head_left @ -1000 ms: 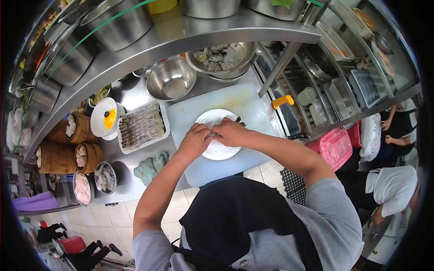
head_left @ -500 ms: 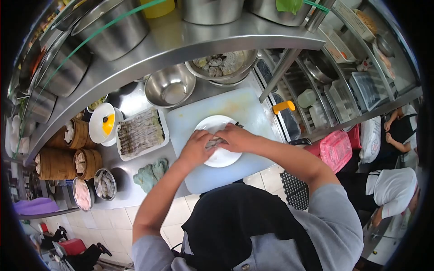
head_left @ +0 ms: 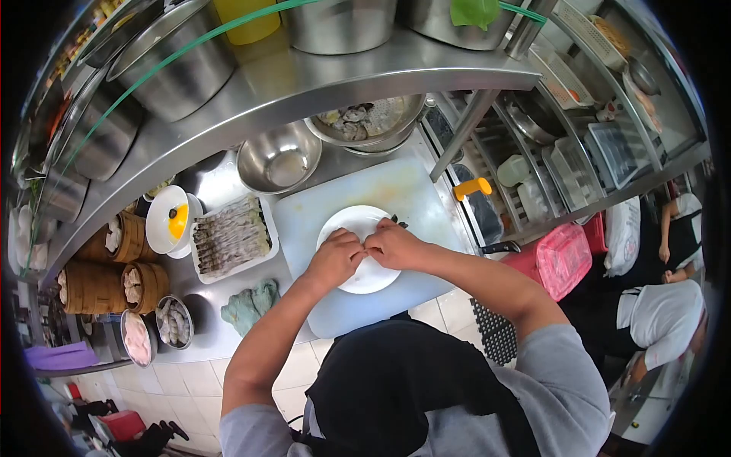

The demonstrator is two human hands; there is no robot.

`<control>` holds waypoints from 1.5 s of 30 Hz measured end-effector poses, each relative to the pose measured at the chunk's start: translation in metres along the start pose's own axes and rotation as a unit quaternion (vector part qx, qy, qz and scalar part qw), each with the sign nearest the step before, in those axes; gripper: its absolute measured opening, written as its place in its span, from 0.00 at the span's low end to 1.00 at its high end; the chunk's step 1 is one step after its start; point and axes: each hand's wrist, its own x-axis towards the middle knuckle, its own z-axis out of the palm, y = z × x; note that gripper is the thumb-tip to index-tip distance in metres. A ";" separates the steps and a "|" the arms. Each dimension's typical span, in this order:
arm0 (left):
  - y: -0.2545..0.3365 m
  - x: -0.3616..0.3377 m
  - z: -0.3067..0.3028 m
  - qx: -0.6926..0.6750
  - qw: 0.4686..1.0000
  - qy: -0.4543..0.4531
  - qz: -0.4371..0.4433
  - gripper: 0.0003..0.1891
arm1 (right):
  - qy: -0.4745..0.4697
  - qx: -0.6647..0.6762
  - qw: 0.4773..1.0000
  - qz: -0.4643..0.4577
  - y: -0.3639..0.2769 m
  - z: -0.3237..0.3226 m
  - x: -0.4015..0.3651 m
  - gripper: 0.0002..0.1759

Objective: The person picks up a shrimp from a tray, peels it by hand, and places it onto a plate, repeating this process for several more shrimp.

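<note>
My left hand (head_left: 333, 260) and my right hand (head_left: 394, 245) meet fingertip to fingertip over a white plate (head_left: 352, 222). The plate lies on a pale blue cutting board (head_left: 415, 190). Both hands pinch a small grey prawn between them, and my fingers hide most of it. A dark prawn tail (head_left: 397, 222) pokes out past my right fingers at the plate's far rim. To the left of the board stands a white tray of raw prawns (head_left: 231, 236) laid in rows.
Behind the board stand an empty steel bowl (head_left: 279, 160) and a colander of seafood (head_left: 365, 119). Bamboo steamers (head_left: 126, 230), a green cloth (head_left: 247, 301) and small bowls lie left. A yellow-handled knife (head_left: 472, 187) rests right. Other people stand at the far right.
My hands have closed together over the plate, and the grey prawn seen between them before is now mostly covered. The view has shifted slightly.
</note>
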 end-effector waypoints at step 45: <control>0.009 -0.023 -0.019 0.050 0.990 0.018 -0.134 0.04 | 0.012 0.051 0.992 0.117 -0.043 0.013 0.036 0.05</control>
